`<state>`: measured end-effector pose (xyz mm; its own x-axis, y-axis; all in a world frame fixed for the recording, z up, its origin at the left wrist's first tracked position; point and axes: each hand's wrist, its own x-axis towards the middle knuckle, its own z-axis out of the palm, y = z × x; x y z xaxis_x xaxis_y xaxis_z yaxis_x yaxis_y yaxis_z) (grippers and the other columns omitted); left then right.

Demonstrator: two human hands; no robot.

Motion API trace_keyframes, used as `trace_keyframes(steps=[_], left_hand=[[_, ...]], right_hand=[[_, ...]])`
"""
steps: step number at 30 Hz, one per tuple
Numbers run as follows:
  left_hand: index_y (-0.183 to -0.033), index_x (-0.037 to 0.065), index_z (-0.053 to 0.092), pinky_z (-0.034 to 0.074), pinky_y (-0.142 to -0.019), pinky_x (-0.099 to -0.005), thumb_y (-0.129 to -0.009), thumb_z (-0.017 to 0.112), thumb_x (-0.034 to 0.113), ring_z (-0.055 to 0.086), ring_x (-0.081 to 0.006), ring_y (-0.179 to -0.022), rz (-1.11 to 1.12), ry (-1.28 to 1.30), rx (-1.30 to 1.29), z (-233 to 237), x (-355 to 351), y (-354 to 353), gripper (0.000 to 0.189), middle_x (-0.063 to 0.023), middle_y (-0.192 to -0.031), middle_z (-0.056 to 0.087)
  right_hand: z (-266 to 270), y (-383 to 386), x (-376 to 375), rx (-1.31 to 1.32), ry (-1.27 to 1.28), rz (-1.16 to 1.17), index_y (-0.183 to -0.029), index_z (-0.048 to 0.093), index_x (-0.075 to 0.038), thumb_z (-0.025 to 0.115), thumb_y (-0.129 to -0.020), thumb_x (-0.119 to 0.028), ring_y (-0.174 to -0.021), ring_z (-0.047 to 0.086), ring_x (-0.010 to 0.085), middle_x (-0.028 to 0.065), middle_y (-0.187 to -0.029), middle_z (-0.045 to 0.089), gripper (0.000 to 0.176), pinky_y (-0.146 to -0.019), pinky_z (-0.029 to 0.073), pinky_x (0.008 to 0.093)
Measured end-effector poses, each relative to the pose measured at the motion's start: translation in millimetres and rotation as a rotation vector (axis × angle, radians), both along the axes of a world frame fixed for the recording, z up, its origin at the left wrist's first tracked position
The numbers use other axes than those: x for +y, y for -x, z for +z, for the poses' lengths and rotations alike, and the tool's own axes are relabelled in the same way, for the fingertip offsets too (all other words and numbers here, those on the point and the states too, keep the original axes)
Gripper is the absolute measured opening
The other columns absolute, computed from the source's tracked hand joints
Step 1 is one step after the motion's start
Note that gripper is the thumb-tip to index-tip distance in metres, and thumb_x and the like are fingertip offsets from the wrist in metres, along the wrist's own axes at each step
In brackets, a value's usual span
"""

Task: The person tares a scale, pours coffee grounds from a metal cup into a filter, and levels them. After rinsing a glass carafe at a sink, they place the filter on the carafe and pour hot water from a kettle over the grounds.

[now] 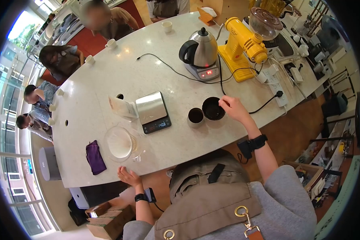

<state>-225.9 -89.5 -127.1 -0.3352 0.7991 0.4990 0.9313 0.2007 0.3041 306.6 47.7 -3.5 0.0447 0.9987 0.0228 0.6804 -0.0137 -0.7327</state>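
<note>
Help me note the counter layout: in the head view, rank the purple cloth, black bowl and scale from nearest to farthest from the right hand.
1. Black bowl: just left of the right hand.
2. Scale: farther left.
3. Purple cloth: farthest left, near the counter edge.

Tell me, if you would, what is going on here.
A person's right hand is at the rim of a black bowl, next to a small cup; whether it grips the bowl is unclear. The left hand is by the table edge, near a white filter in clear glassware. The scale and kettle base are lit.
</note>
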Motion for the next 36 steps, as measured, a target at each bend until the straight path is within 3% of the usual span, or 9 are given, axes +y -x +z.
trace_keyframes(steps=[1, 5, 8, 10, 14, 20, 28, 32, 36], left_hand=[[-0.107, 0.001, 0.054, 0.036, -0.093, -0.0493, -0.079, 0.046, 0.032, 0.05, -0.0393, -0.11, -0.01, -0.004, -0.003, -1, 0, 2, 0.042, -0.0205, -0.119, 0.053], [-0.108, 0.001, 0.054, 0.036, -0.093, -0.0485, -0.08, 0.046, 0.032, 0.05, -0.0388, -0.11, -0.031, 0.001, -0.007, 5, -2, -3, 0.042, -0.0198, -0.119, 0.053], [-0.109, 0.001, 0.054, 0.035, -0.095, -0.0481, -0.08, 0.048, 0.031, 0.049, -0.0385, -0.111, -0.035, 0.014, -0.015, 6, -2, -2, 0.042, -0.0194, -0.12, 0.053], [-0.109, 0.001, 0.053, 0.035, -0.095, -0.0482, -0.08, 0.048, 0.03, 0.049, -0.0384, -0.112, -0.03, 0.015, -0.036, 6, -3, -3, 0.042, -0.0192, -0.121, 0.052], [-0.106, 0.002, 0.054, 0.038, -0.092, -0.0472, -0.075, 0.049, 0.024, 0.05, -0.0379, -0.109, -0.003, -0.003, -0.029, 8, 0, -5, 0.04, -0.0183, -0.118, 0.053], [-0.105, 0.002, 0.054, 0.037, -0.093, -0.0482, -0.074, 0.047, 0.027, 0.049, -0.0377, -0.11, 0.007, -0.027, -0.018, 7, 1, -7, 0.04, -0.0183, -0.119, 0.053], [-0.105, 0.002, 0.054, 0.035, -0.093, -0.0483, -0.073, 0.049, 0.026, 0.048, -0.0381, -0.11, -0.009, -0.047, -0.056, 8, -1, -3, 0.04, -0.0183, -0.117, 0.053], [-0.103, 0.003, 0.054, 0.035, -0.091, -0.0476, -0.072, 0.05, 0.025, 0.048, -0.0381, -0.108, 0.001, -0.051, -0.072, 7, -1, -5, 0.039, -0.0179, -0.116, 0.053], [-0.102, 0.004, 0.053, 0.035, -0.09, -0.047, -0.07, 0.05, 0.025, 0.048, -0.0371, -0.107, 0.015, -0.079, -0.083, 10, -1, -6, 0.039, -0.0169, -0.115, 0.053]], right_hand=[[7, 7, 1, 0.234, -0.009, 0.112, -0.093, 0.066, -0.002, 0.056, -0.094, -0.032, -0.059, 0.062, 0.0246, 0.0091, -0.069, 0.065, 0.031, -0.057, 0.047, 0.0359], [38, 43, 1, 0.248, 0.133, 0.243, -0.101, 0.064, -0.004, 0.063, -0.09, -0.034, -0.061, 0.061, 0.0199, 0.0071, -0.072, 0.065, 0.032, -0.056, 0.045, 0.0329], [40, 65, 5, 0.057, 0.21, 0.325, -0.111, 0.061, -0.008, 0.07, -0.082, -0.043, -0.066, 0.064, 0.0234, 0.0094, -0.073, 0.066, 0.047, -0.057, 0.047, 0.0344], [32, 78, 8, -0.23, -0.059, 0.363, -0.117, 0.058, -0.01, 0.075, -0.072, -0.049, -0.07, 0.066, 0.0289, 0.0114, -0.073, 0.066, 0.061, -0.058, 0.05, 0.0368], [24, 95, 13, -0.465, -0.016, 0.336, -0.104, 0.058, -0.01, 0.075, -0.068, -0.05, -0.069, 0.066, 0.0306, 0.0112, -0.073, 0.066, 0.057, -0.056, 0.05, 0.0405], [15, 111, 11, -0.361, -0.162, 0.355, -0.098, 0.057, -0.009, 0.075, -0.066, -0.052, -0.061, 0.064, 0.0311, 0.0132, -0.068, 0.064, 0.056, -0.053, 0.049, 0.0404], [44, 120, 35, -0.331, -0.197, 0.215, -0.095, 0.061, -0.008, 0.077, -0.065, -0.052, -0.067, 0.065, 0.0343, 0.0146, -0.07, 0.064, 0.055, -0.059, 0.051, 0.0417], [43, 114, 45, -0.182, -0.11, 0.307, -0.096, 0.062, -0.008, 0.074, -0.065, -0.055, -0.073, 0.066, 0.0354, 0.0157, -0.074, 0.067, 0.058, -0.063, 0.053, 0.0438], [40, 125, 43, -0.361, -0.207, 0.25, -0.088, 0.061, -0.008, 0.076, -0.065, -0.054, -0.073, 0.065, 0.0351, 0.0154, -0.076, 0.067, 0.054, -0.062, 0.052, 0.0432]])
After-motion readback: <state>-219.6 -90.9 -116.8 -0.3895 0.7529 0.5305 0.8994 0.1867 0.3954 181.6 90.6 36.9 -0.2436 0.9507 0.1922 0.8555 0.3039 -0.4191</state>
